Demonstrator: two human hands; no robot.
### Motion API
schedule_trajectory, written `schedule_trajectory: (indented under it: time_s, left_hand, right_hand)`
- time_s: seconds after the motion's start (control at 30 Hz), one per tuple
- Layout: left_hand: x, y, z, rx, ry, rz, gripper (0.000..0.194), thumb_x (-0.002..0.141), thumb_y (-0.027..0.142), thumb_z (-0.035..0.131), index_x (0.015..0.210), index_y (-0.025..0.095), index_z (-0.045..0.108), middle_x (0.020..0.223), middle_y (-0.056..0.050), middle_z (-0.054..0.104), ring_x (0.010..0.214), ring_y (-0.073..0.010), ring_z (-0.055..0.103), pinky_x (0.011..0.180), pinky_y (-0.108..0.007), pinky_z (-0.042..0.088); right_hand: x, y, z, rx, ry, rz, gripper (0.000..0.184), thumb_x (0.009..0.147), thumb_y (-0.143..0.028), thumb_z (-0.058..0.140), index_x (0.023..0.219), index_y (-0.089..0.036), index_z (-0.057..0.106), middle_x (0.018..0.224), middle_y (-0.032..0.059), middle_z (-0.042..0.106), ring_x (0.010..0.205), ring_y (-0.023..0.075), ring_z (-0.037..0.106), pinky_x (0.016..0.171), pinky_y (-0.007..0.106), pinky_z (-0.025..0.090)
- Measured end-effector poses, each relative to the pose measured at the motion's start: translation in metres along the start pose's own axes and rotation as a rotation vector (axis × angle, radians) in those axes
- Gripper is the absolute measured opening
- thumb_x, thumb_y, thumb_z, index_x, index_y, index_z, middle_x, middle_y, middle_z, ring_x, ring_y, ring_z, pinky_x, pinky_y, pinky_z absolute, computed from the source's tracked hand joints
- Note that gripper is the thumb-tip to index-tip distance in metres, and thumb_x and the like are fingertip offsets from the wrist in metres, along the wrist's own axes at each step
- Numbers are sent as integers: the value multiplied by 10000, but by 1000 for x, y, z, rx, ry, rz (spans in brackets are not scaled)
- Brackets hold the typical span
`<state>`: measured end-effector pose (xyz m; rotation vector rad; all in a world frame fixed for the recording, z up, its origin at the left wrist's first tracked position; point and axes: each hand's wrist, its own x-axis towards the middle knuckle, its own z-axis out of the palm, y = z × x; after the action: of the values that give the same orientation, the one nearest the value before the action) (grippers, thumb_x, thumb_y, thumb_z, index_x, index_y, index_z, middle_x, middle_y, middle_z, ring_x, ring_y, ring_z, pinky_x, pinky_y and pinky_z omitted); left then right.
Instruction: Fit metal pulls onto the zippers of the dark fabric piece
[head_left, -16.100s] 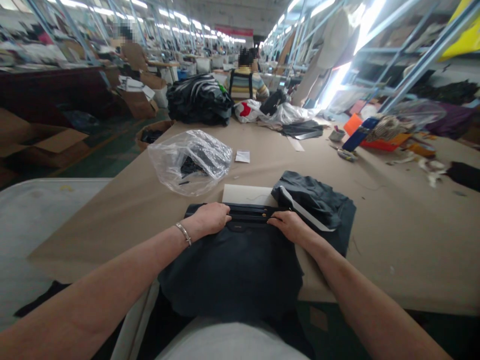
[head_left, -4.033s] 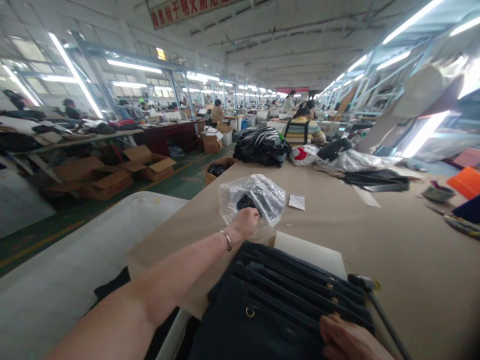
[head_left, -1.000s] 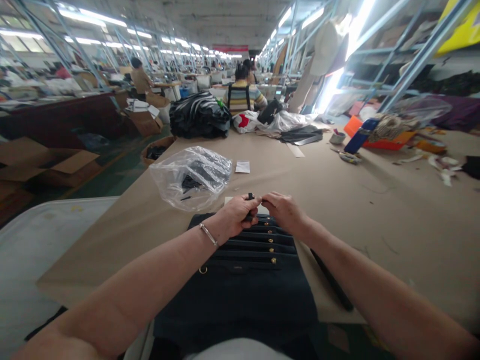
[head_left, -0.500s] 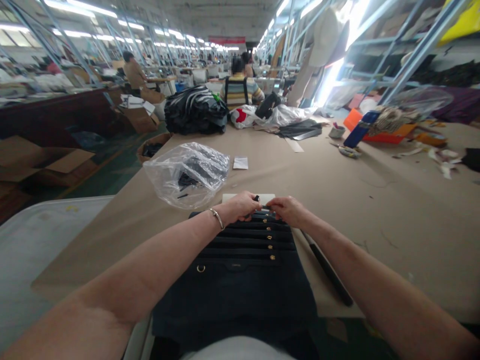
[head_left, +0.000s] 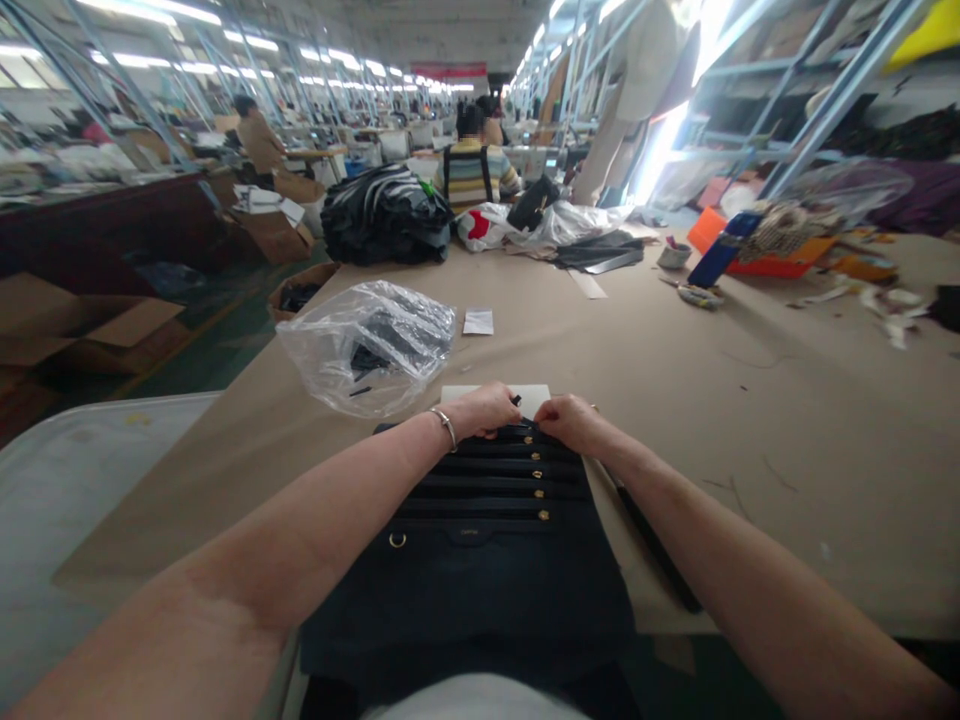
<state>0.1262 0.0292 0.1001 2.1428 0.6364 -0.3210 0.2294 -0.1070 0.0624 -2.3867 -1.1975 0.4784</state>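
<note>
Dark navy panels [head_left: 465, 590] lie overlapped in rows in front of me, several gold fittings [head_left: 538, 493] lined up along their edges. A gold ring [head_left: 397, 540] shows on the nearest panel. My left hand [head_left: 489, 408] is closed at the far edge of the rows, with a small black piece [head_left: 516, 401] sticking out by its thumb; its kind is unclear. Close by on the right, the fingers of my right hand [head_left: 574, 422] are pinched at the topmost panel's edge. What they grip is hidden. A cream card [head_left: 534, 396] lies just beyond both hands.
A clear plastic bag [head_left: 375, 345] with dark pieces lies to the left, near a small white paper [head_left: 478, 322]. A long black tool [head_left: 660, 550] rests under my right forearm. Farther back are a dark bundle [head_left: 386, 215], snips [head_left: 699, 295] and an orange bin [head_left: 780, 262].
The right hand has shifted slightly and its fingers have come down to the panel edge. The left hand stays almost in place. The camera view has moved a little.
</note>
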Motion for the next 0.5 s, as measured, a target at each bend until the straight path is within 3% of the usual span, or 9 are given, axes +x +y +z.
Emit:
schedule_trajectory:
  time_s: [0.13,0.33,0.5]
  left_hand:
    - [0,0,0,43,-3,-3,97,692,190,652,662,145,571,449,40,438,351,-90,418,384,-195,274]
    - [-1,1,0,126,3,-14,75,682,185,629,638,139,589,379,32,413,357,-109,421,392,-204,274]
    - [0,-1,-1,190,15,-19,75,677,158,617,607,135,600,365,11,440,373,-121,441,415,-212,294]
  right_hand:
    - [2,0,-1,-72,-49,-31,170,729,-101,593,773,-181,737,650,-9,662,599,116,572,522,188,363]
    - [0,-9,-1,-214,-38,-80,204,723,-62,576,784,-190,724,759,38,675,736,170,593,598,223,365]
    - [-2,-16,-3,-270,-53,-85,160,734,-82,590,780,-191,698,785,57,669,741,187,593,592,232,354]
